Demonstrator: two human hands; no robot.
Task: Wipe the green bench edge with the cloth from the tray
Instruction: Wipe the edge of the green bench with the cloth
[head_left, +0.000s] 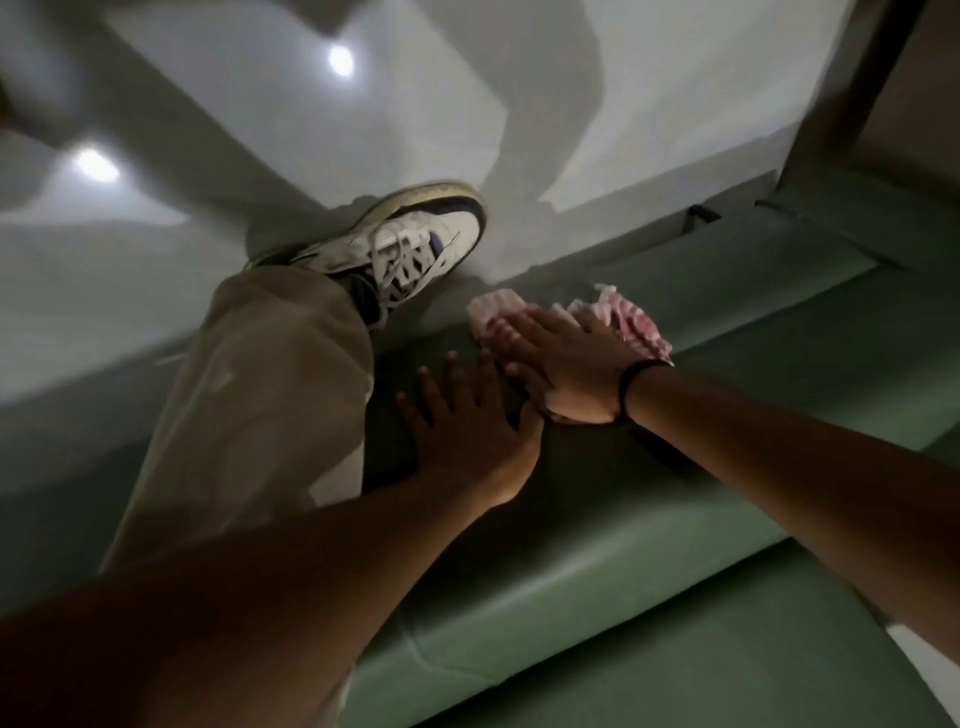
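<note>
A pink and white cloth (631, 317) lies on the front edge of the green padded bench (597, 561). My right hand (561, 369) presses flat on top of the cloth, fingers spread toward the left, a dark band on the wrist. Part of the cloth shows beyond the fingertips and behind the wrist. My left hand (467, 431) rests flat on the bench edge just left of and below the right hand, fingers apart, holding nothing. No tray is in view.
My leg in beige trousers (260, 415) and a white laced sneaker (405, 249) stand on the pale floor (311, 130) beside the bench. A dark metal frame post (852, 88) rises at the upper right. The bench seat stretches to the right.
</note>
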